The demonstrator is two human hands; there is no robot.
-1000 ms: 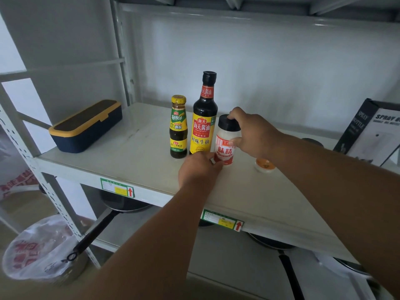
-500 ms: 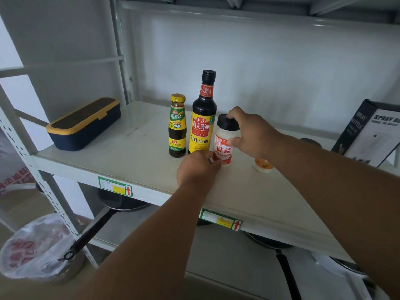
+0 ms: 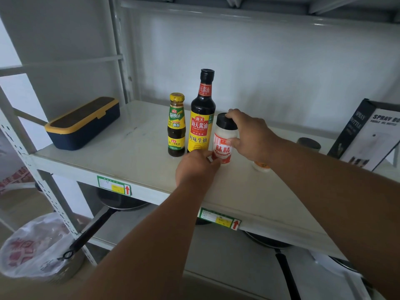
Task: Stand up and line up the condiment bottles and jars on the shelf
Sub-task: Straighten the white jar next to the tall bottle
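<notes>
Unchanged since the earlier frames, apart from a slight shift of the view: both hands remain on the same jar. Item 1, white seasoning jar (image 3: 224, 140) with black cap and red label: upright on the shelf (image 3: 138, 165), at the right end of the row, just beside item 2. Right hand (image 3: 251, 137) closes on it from 3 o'clock, fingers (image 3: 232, 114) over the cap and thumb on the label, its grip grasping the jar. Left hand (image 3: 195, 167) meets the base from 7 o'clock, fingertips pinched on the lower label; it appears to steady or nudge the jar. Item 2, tall soy sauce bottle (image 3: 201, 118), dark glass, yellow label: upright, at 9 o'clock of the jar. Item 3, short sauce bottle (image 3: 176, 126) with yellow cap: upright, at 9 o'clock of item 2, close alongside. Progress, as judged: three containers stand in a row; the jar looks to be getting its final placement. Outstanding: a small orange-lidded container (image 3: 262, 165) lies low at 4 o'clock of the jar, partly hidden by the right wrist, and a dark-capped jar (image 3: 308, 145) sits farther toward 3 o'clock, both outside the row. Other stock: navy box (image 3: 83, 124) with yellow trim at 9 o'clock; spray bottle carton (image 3: 368, 135) at far 3 o'clock.
</notes>
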